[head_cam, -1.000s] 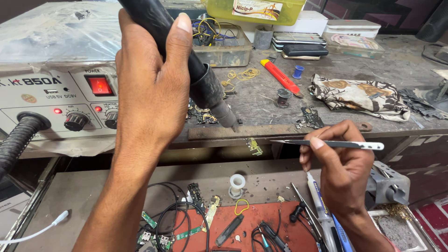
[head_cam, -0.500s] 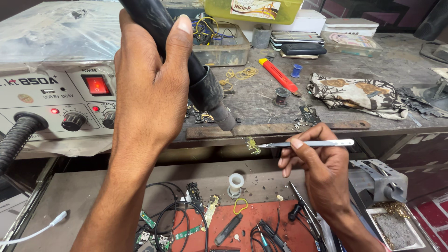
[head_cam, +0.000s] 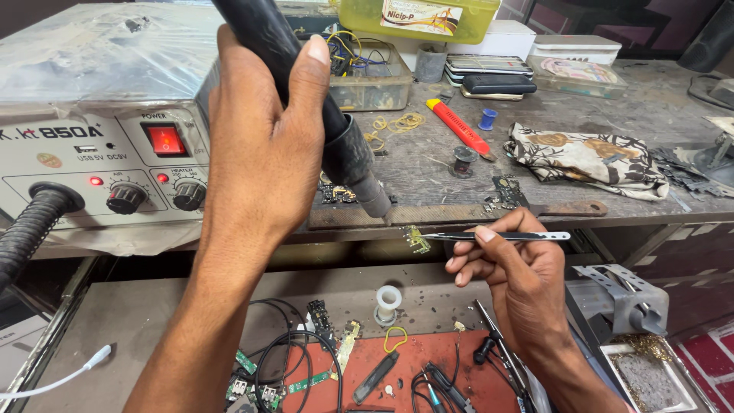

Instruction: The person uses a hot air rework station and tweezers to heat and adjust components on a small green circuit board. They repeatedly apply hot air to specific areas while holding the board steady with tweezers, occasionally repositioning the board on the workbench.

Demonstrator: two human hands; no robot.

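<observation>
Black hot-air wand (head_cam: 306, 99) tilted, nozzle down; tweezers (head_cam: 501, 236) level, gripping small part (head_cam: 417, 240).

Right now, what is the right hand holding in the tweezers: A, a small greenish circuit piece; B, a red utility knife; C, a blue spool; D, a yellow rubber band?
A: the right hand pinches tweezers whose tips grip a small greenish circuit piece, just below the hot-air nozzle.

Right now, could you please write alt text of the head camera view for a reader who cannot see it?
The left hand holds a black hot air wand with its nozzle pointing down at a small circuit piece, which the right hand grips with metal tweezers. A grey rework station with a lit red switch stands at the left of the cluttered workbench.
</observation>
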